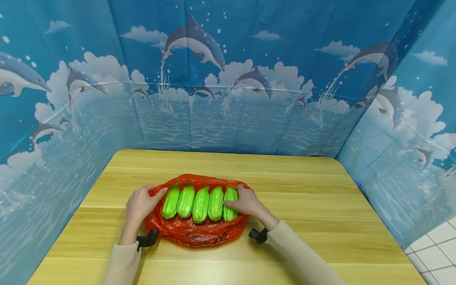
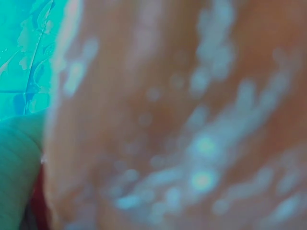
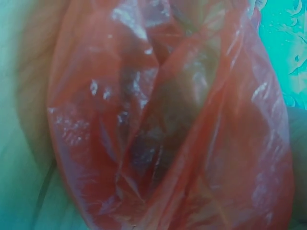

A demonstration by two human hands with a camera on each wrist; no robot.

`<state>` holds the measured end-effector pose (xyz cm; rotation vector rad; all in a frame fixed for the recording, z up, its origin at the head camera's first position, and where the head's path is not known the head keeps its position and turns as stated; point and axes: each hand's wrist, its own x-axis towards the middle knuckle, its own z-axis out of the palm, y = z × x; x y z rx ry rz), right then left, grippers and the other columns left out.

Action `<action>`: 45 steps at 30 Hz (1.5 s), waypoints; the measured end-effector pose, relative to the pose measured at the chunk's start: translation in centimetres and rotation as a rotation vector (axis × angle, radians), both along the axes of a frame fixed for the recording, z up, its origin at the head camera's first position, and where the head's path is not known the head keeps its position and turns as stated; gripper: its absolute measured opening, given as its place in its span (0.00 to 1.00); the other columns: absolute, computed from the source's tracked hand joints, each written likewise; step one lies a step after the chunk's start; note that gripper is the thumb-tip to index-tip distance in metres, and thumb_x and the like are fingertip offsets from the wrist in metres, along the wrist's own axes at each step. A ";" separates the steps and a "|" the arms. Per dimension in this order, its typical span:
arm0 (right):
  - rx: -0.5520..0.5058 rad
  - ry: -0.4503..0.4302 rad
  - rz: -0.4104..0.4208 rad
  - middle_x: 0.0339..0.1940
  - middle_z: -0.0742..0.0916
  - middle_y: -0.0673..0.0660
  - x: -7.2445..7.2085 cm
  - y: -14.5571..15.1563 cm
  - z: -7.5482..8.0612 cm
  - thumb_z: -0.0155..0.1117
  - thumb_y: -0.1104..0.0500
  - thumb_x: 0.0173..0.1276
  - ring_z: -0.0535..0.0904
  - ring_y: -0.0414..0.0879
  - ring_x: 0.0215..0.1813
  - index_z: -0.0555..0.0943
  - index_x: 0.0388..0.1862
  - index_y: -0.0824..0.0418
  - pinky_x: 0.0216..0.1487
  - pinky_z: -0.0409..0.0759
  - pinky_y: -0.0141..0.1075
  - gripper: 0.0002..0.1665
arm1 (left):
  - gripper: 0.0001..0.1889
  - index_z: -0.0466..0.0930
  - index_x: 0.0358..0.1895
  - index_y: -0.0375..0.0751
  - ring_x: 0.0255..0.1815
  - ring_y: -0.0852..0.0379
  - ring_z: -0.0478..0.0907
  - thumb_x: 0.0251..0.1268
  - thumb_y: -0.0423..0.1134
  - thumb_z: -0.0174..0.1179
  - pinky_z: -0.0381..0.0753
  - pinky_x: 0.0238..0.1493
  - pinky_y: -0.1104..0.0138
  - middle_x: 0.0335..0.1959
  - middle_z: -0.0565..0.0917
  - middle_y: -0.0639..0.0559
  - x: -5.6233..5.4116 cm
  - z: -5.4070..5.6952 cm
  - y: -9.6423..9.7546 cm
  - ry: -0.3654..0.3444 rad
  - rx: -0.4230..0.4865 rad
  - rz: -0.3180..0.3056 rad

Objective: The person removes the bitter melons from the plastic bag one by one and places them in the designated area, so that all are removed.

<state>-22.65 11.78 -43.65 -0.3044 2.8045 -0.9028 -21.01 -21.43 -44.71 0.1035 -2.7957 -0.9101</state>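
Note:
A red plastic bag (image 1: 192,235) lies spread open on the table. Inside it, several bright green, ridged, elongated vegetables (image 1: 201,205) lie side by side in a row. My left hand (image 1: 139,204) pinches the bag's left rim, its thumb over the inner side. At the right end of the row, my right hand (image 1: 249,202) reaches over the rim and grips the last green vegetable (image 1: 230,194), the thumb lying across it. Creased red film (image 3: 192,143) fills much of the right wrist view. Reddish film (image 2: 168,120) blurs most of the left wrist view.
The wooden table (image 1: 292,186) carries the bag near its front middle. A blue dolphin-print curtain (image 1: 231,118) hangs behind it and along both sides. Black straps (image 1: 258,236) sit at the wrists. White floor tiles (image 1: 439,241) show at the lower right.

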 end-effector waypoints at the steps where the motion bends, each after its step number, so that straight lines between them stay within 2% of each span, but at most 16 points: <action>1: -0.004 0.002 -0.001 0.51 0.80 0.67 0.0 0.0 0.0 0.68 0.43 0.59 0.77 0.58 0.50 0.67 0.63 0.71 0.47 0.75 0.50 0.44 | 0.24 0.69 0.23 0.44 0.15 0.53 0.63 0.62 0.61 0.56 0.57 0.19 0.64 0.14 0.63 0.53 0.0 0.0 0.0 0.001 0.001 -0.001; 14: -0.044 0.050 0.003 0.52 0.79 0.67 0.4 0.3 -0.3 0.68 0.43 0.60 0.77 0.59 0.51 0.68 0.62 0.71 0.47 0.75 0.51 0.43 | 0.24 0.73 0.27 0.42 0.15 0.53 0.63 0.62 0.62 0.56 0.56 0.19 0.63 0.13 0.61 0.54 0.0 0.2 0.0 -0.003 0.007 -0.012; 18: -0.064 0.061 0.001 0.52 0.79 0.67 0.5 0.4 -0.2 0.68 0.43 0.60 0.77 0.59 0.50 0.69 0.62 0.71 0.46 0.75 0.51 0.42 | 0.25 0.77 0.33 0.41 0.16 0.53 0.64 0.63 0.62 0.54 0.57 0.20 0.63 0.13 0.62 0.54 0.0 0.2 0.0 -0.010 0.014 -0.014; 23: -0.076 0.090 -0.007 0.50 0.81 0.65 0.5 0.4 -0.1 0.68 0.44 0.60 0.79 0.56 0.46 0.70 0.62 0.70 0.43 0.76 0.48 0.41 | 0.26 0.80 0.40 0.41 0.17 0.53 0.66 0.64 0.63 0.53 0.59 0.20 0.62 0.13 0.65 0.53 0.0 0.3 0.0 -0.021 0.014 -0.017; 29: -0.087 0.121 -0.013 0.42 0.83 0.60 0.5 0.4 0.0 0.68 0.44 0.59 0.78 0.48 0.37 0.72 0.59 0.71 0.38 0.76 0.43 0.39 | 0.27 0.80 0.45 0.40 0.19 0.53 0.68 0.64 0.63 0.53 0.60 0.20 0.62 0.14 0.68 0.53 0.0 0.3 0.0 -0.022 0.012 -0.021; 38: -0.111 0.111 -0.031 0.41 0.82 0.59 0.8 0.3 0.6 0.68 0.43 0.59 0.77 0.48 0.35 0.70 0.61 0.68 0.34 0.75 0.43 0.40 | 0.29 0.80 0.48 0.38 0.22 0.53 0.72 0.64 0.63 0.53 0.63 0.21 0.62 0.18 0.74 0.52 0.1 0.4 -0.1 -0.022 0.009 -0.022; 45: -0.141 0.134 -0.025 0.34 0.80 0.57 1.1 0.1 1.1 0.69 0.43 0.58 0.74 0.45 0.29 0.72 0.58 0.67 0.29 0.72 0.41 0.38 | 0.28 0.80 0.43 0.40 0.20 0.53 0.69 0.64 0.64 0.52 0.61 0.21 0.62 0.14 0.68 0.52 0.1 0.3 -0.1 -0.015 0.010 -0.019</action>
